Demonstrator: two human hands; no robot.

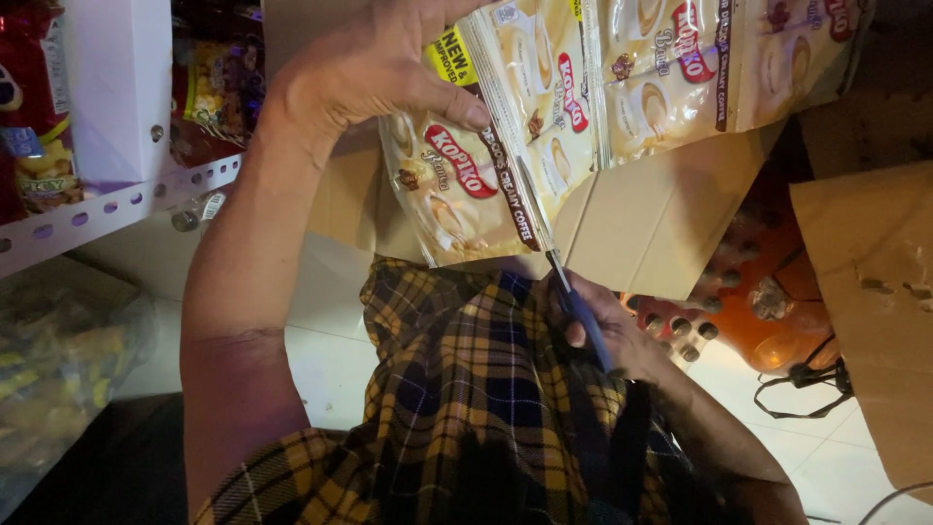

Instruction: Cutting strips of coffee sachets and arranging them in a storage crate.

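Item: our left hand [374, 63] pinched the cream-and-red strip of joined glossy coffee sachets [544, 117] taut overhead while our right hand [607, 331] gripped blue-handled scissors [573, 297], blades best kept on the seam, before a cardboard box [661, 214].

White perforated shelf rail [117, 209] runs to the left of the raised hand. On the shelf above it: a white box [117, 83], red snack bags [29, 97] at far left, more colourful packets [219, 87] close beside the wrist. Clear plastic bag of yellowish goods [58, 360] sits low, well left of the forearm. Open cardboard box [661, 224] lies behind and just beyond both hands. Second sheet of brown cardboard [875, 311] stands well right of the lower hand. Orange bottles with dark caps [748, 292] cluster between the two cardboard pieces. Black cord [807, 379] lies on the white tiled floor [826, 457], right of the lower arm.
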